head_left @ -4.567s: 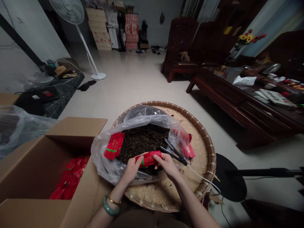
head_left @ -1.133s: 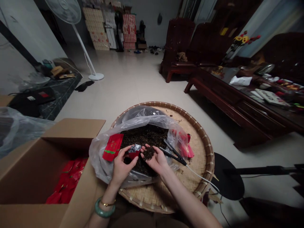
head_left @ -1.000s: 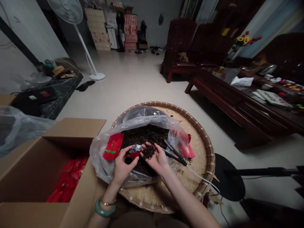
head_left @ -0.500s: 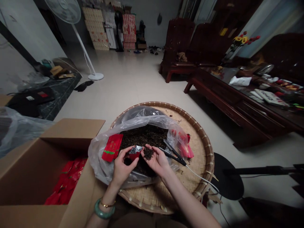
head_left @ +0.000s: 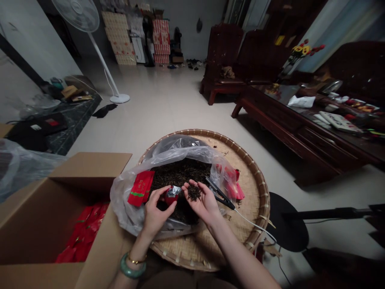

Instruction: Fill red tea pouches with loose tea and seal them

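Observation:
My left hand (head_left: 155,210) grips a small red packet (head_left: 171,197) between thumb and fingers; its silver foil mouth gapes toward the right. Beside it, palm up, my right hand (head_left: 204,204) cups a small heap of dark tea leaves (head_left: 194,192). Both hands hover over a clear plastic bag (head_left: 126,204) filled with loose dark tea (head_left: 180,170). On the bag's left side lie flat red packets (head_left: 141,188) with a green stripe. A black hair straightener (head_left: 221,195) with a white cord rests at the bag's right edge, near my right hand.
The bag stands on a round woven bamboo tray (head_left: 255,180). At left is an open cardboard box (head_left: 33,224) holding red packets (head_left: 82,235). More red packets (head_left: 236,186) lie on the tray's right. A black stand base (head_left: 288,224) and a wooden table (head_left: 288,128) are further right.
Earlier both hands held a red packet closed up; now it is open in my left hand and tea leaves lie in my right palm. Lately my right hand has shifted slightly right, away from it.

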